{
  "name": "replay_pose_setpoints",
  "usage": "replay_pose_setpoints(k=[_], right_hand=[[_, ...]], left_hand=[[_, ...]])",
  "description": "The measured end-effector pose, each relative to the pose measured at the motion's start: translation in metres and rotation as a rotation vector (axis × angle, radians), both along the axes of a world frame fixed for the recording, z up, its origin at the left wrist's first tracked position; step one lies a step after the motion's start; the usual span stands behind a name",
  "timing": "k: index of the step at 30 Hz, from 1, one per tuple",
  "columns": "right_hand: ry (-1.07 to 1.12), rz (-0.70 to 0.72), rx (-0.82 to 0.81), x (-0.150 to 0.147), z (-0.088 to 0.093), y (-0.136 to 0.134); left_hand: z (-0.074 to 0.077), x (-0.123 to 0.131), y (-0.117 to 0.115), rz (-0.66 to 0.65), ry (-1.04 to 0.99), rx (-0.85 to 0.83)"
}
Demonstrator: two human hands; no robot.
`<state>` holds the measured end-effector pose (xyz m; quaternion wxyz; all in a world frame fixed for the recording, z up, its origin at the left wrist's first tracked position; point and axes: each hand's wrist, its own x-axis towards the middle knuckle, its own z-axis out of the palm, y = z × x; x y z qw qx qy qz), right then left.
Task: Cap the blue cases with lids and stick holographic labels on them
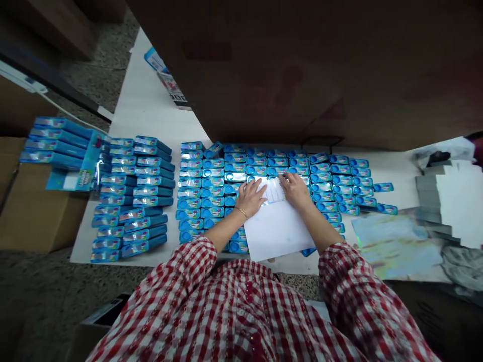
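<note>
A white paper sheet (pixel 279 234) lies over the rows of small blue boxes (pixel 213 202) in front of me. At its upper end is a shiny, label-like piece (pixel 273 191) with faint print too small to read. My left hand (pixel 249 197) rests at this piece's left edge, fingers apart and bent downward. From the right, my right hand (pixel 296 190) has its fingertips closed together at the piece's upper right edge. The blue boxes under both hands and the paper are partly hidden.
More blue boxes (pixel 149 181) stand in stacked columns on the left of the white table (pixel 132 95). A large cardboard carton (pixel 302 75) blocks the far side. To the right lie an iridescent sheet (pixel 396 244) and grey-white stacks (pixel 458 201). Another carton (pixel 33 216) is at far left.
</note>
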<state>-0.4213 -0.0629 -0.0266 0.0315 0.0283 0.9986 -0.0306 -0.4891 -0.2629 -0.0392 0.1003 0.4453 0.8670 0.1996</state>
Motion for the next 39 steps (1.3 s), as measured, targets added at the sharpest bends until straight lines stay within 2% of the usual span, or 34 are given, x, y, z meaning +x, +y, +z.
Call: replay_pose_setpoints(k=[3, 7, 12, 16, 19, 25, 30, 39], right_hand=[[0.061, 0.016, -0.022, 0.01, -0.007, 0.005], [0.137, 0.018, -0.036, 0.008, -0.007, 0.008], [0.136, 0.049, -0.004, 0.005, -0.009, 0.007], [0.158, 0.068, -0.011, 0.016, -0.018, 0.01], [0.163, 0.081, -0.028, 0.022, -0.016, 0.012], [0.114, -0.041, 0.05, 0.011, 0.0, 0.007], [0.064, 0.011, 0.048, 0.008, -0.01, 0.003], [0.237, -0.098, -0.064, 0.016, -0.021, -0.001]], left_hand=[[0.001, 0.0, 0.001, 0.009, 0.013, -0.013], [0.003, 0.001, 0.0, 0.008, 0.037, -0.016], [0.006, 0.002, -0.001, 0.001, 0.051, -0.017], [0.005, 0.003, -0.001, 0.004, 0.042, -0.021], [0.005, 0.003, -0.001, 0.011, 0.035, -0.025], [0.006, 0.003, -0.001, 0.01, 0.037, -0.017], [0.004, 0.003, -0.001, 0.008, 0.059, -0.011], [0.002, 0.003, -0.001, 0.017, 0.084, -0.003]])
